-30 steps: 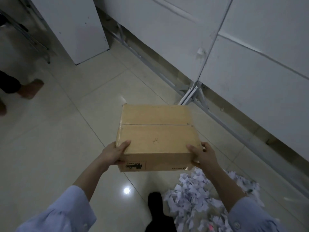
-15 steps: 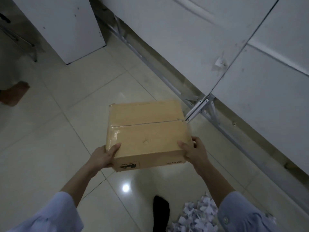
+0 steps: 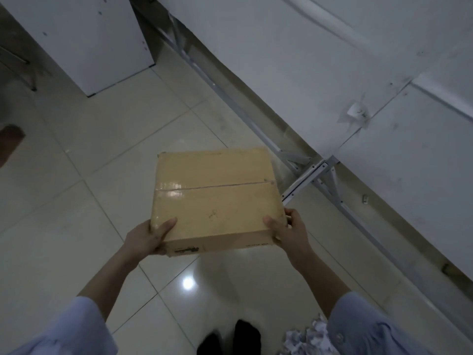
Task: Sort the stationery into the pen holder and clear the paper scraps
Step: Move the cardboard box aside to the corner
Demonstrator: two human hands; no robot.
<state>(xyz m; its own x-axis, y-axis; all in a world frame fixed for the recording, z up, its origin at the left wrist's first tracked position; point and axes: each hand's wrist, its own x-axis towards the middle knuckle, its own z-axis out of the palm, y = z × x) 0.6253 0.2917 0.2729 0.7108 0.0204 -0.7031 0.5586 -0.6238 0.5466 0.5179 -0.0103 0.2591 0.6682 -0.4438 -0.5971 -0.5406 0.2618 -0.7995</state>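
The tiled floor (image 3: 76, 201) lies open beyond the left hand (image 3: 147, 238); white wall panels (image 3: 281, 60) close in past the right hand (image 3: 289, 231). Both grip the near corners of a level cardboard box (image 3: 215, 201), its seam running hand to hand. Seemingly crumpled paper scraps (image 3: 304, 336) lie under the right forearm.

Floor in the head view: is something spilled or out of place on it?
Yes. A heap of white paper scraps lies loose on the floor at the bottom right, beside the right sleeve. It looks spilled, not binned. The box, held by the left hand and right hand, looks closed and undamaged.
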